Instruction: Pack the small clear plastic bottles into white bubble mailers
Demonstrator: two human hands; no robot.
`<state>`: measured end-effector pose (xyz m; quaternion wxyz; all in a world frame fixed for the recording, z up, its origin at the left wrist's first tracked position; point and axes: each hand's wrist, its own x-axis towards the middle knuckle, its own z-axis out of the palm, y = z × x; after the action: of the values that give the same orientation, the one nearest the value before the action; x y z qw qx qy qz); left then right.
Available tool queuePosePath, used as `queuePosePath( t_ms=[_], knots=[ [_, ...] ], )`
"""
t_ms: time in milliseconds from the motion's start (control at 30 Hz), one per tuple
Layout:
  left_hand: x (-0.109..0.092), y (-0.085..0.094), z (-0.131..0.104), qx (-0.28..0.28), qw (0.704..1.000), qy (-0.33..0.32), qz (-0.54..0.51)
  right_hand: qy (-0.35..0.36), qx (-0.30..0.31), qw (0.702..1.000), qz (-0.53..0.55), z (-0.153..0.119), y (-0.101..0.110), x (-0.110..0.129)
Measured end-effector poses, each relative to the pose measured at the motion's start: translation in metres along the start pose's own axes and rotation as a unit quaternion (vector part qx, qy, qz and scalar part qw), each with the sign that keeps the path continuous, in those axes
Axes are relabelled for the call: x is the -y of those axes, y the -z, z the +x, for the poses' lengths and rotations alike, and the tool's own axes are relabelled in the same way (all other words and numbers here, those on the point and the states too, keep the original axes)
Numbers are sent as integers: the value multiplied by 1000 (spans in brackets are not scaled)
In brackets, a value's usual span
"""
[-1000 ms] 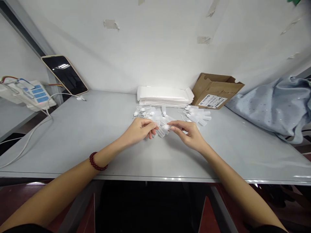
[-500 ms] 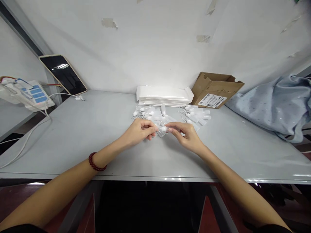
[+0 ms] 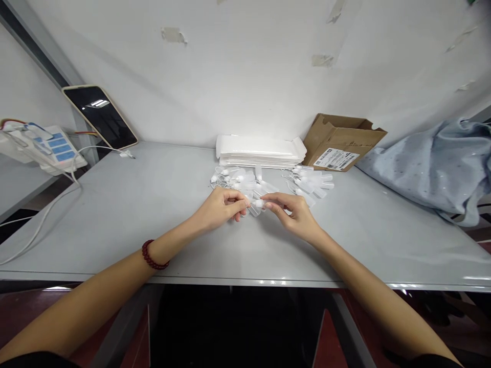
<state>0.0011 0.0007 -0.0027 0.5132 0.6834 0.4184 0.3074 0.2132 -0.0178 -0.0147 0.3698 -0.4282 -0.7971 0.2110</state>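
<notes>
Thumb and forefinger of your right hand [image 3: 293, 212] pinch a white-capped piece [image 3: 258, 203] before the white stack [image 3: 261, 148]; your left hand [image 3: 224, 208] pinches its opposite end, apparently for steadiness. Loose pieces [image 3: 310, 179] lie nearer the stack, within reach.

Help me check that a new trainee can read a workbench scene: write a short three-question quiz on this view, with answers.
1. Multiple choice. What does the right hand have at its fingertips?
a) the flap of a cardboard box
b) a small white piece
c) the strap of a blue bag

2. True or false. The phone is propped at a slant against the wall.

3. Fill in the blank. The dark red beaded bracelet is on the ____ wrist.

Key: 1. b; 2. true; 3. left
</notes>
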Motion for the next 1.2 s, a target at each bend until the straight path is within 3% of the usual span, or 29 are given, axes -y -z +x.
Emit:
queuePosePath(
  t_ms=[167,300,400,533,667,867,1033,1200],
  knots=[
    [3,-2,3,-18,999,-9,-43,-20,-45,999,20,6,9,-2],
    [3,-2,4,-38,998,6,-52,-120,-144,982,10,11,17,-15],
    [1,-1,4,-51,997,14,-54,-162,-164,971,-67,14,15,-31],
    [0,-1,2,-48,998,13,-48,-160,-153,958,-180,14,4,-45],
    [0,-1,2,-51,997,16,-49,-161,-117,963,-180,16,1,-51],
    [0,0,2,-53,997,13,-61,-182,-143,959,-166,20,34,-54],
    [0,1,0,-54,997,12,-61,-228,-57,955,-181,16,62,-52],
    [-1,2,-1,-37,997,-5,-60,-250,-7,938,-239,13,66,-53]
  ],
)
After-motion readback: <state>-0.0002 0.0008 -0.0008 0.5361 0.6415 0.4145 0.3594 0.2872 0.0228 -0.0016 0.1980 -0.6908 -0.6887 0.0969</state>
